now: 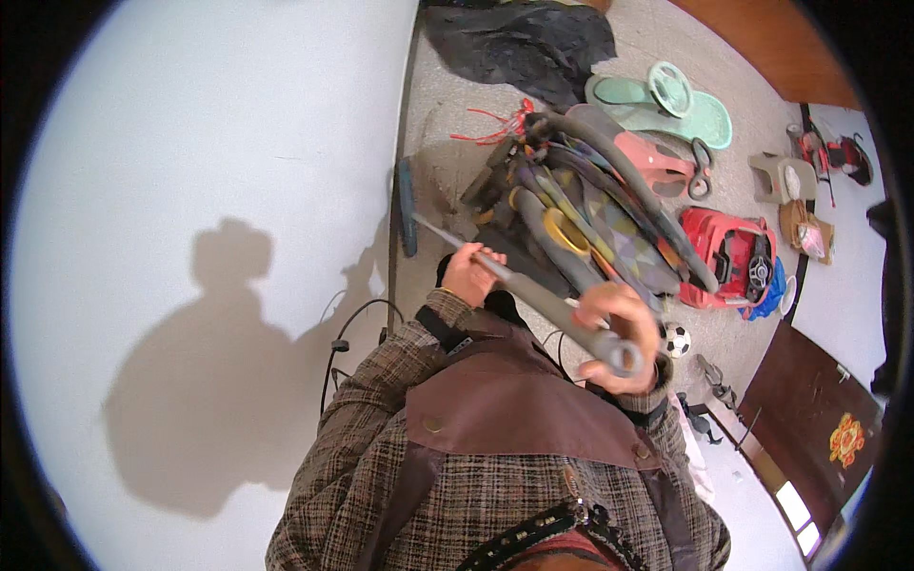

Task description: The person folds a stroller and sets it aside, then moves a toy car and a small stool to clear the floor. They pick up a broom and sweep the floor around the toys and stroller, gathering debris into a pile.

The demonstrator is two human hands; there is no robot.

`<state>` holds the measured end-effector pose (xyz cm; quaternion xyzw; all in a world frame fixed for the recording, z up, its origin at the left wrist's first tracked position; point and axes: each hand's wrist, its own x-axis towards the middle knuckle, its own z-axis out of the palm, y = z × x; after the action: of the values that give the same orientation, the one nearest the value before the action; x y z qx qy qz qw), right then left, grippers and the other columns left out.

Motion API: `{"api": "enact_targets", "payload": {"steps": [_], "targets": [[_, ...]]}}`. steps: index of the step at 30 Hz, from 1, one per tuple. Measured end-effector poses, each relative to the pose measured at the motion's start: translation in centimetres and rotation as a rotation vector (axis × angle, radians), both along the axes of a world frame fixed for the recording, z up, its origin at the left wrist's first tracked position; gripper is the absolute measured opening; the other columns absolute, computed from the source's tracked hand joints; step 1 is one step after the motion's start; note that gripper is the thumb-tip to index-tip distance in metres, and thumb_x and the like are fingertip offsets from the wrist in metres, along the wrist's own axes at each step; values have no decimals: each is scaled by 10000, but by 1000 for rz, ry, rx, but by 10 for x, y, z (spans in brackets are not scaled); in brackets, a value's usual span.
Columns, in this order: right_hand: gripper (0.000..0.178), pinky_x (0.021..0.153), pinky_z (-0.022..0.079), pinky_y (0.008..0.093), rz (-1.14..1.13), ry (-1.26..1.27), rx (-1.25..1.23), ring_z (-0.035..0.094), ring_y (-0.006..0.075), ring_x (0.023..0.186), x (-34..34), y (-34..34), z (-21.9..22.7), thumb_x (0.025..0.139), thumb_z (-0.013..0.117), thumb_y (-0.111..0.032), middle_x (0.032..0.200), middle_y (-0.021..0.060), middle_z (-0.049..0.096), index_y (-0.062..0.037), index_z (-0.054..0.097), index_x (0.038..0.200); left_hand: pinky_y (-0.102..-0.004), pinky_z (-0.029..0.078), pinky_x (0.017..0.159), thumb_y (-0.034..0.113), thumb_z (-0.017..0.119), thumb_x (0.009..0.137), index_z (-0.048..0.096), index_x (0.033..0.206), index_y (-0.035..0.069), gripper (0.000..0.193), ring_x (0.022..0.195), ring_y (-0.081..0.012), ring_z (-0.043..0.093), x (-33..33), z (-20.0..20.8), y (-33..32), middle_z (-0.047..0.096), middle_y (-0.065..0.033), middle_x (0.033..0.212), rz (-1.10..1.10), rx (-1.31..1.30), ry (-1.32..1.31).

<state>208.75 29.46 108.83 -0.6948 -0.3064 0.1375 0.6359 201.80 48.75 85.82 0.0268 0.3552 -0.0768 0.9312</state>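
Observation:
A long grey pole [543, 298] slants across in front of my body, with a thinner metal part at its far left and a ring-shaped hole at its near right end. My left hand [469, 274] is wrapped round the pole near where it narrows. Around the ringed end, my right hand [628, 328] curves loosely, thumb and fingers apart, somewhat blurred by motion. The thin part reaches toward a narrow blue strip [407, 207] on the floor along the wall. Whether the two are joined I cannot tell.
A folded stroller-like thing with patterned cloth [600, 214] lies just ahead. Beyond it are a black sheet [524, 43] and a mint-green ride-on toy [700, 119]. To the right stand a red toy car [700, 257] and a football [675, 340]. A white wall [209, 124] fills the left.

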Motion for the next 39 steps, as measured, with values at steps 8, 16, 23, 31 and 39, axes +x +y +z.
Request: {"api": "enact_targets", "payload": {"steps": [8,16,23,31,39], "targets": [[538,747,436,417,-382,-406,-1068,536,310,915,-46,-105,-75,602,779,-167,1033,121,539,-50,555,1077,-288,465,609,145,510,896,519,665,66,244,669,-154,562,-72,-36,49,523,-32,635,310,-421,-266],[288,656,465,372,-427,-563,-808,555,271,753,-54,-149,-115,589,699,-106,780,83,509,-65,508,801,-377,449,745,78,481,853,454,624,69,231,548,-180,512,-113,-23,48,455,-42,557,550,-12,-22],[288,657,469,382,-306,-675,-771,554,279,774,-29,-189,-126,595,695,-87,783,93,519,-49,536,831,-355,451,744,112,477,796,441,561,78,240,537,-164,532,-148,-31,67,468,-27,563,566,-71,-60],[433,697,471,388,-69,-740,-859,559,281,846,27,-247,-135,568,765,-127,855,86,528,-61,523,921,-341,468,747,2,507,783,443,612,70,195,507,-152,521,-166,-45,73,481,-28,570,607,2,-101],[421,719,470,388,26,-781,-878,561,279,846,38,-280,-141,568,764,-124,849,77,527,-68,518,904,-337,483,711,29,464,815,436,590,77,232,469,-142,494,-166,-33,65,449,-9,539,638,-54,-23]]}}
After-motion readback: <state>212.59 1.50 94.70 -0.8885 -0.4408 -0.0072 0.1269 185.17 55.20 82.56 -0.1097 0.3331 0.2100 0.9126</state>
